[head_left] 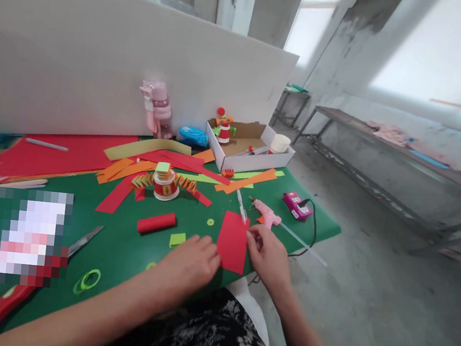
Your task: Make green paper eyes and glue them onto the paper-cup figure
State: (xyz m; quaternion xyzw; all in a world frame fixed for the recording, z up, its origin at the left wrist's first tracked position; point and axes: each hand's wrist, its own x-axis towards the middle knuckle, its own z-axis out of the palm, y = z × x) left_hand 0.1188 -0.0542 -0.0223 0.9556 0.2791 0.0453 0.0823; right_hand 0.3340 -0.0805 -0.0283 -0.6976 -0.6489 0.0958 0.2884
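Curling my left hand (pixel 197 259) and right hand (pixel 267 253), I'm flanking the red paper (pixel 232 241) on the green table (pixel 116 262), can't tell if either's pinching it, while the white box (pixel 251 161) is holding a paper figure (pixel 224 132) and white cup (pixel 280 143).

On the green table (pixel 124 263), the left hand (pixel 201 254) rests at the left edge of a red paper rectangle (pixel 232 244); the right hand (pixel 270 250), its grip curled, is at the right edge. A white pen (pixel 241 205) reaches the paper's far edge beside a pink glue gun (pixel 268 214). A red paper tube (pixel 156 223) lies left, near a paper-cup figure (pixel 166 188) with pleated arms (pixel 144 180).
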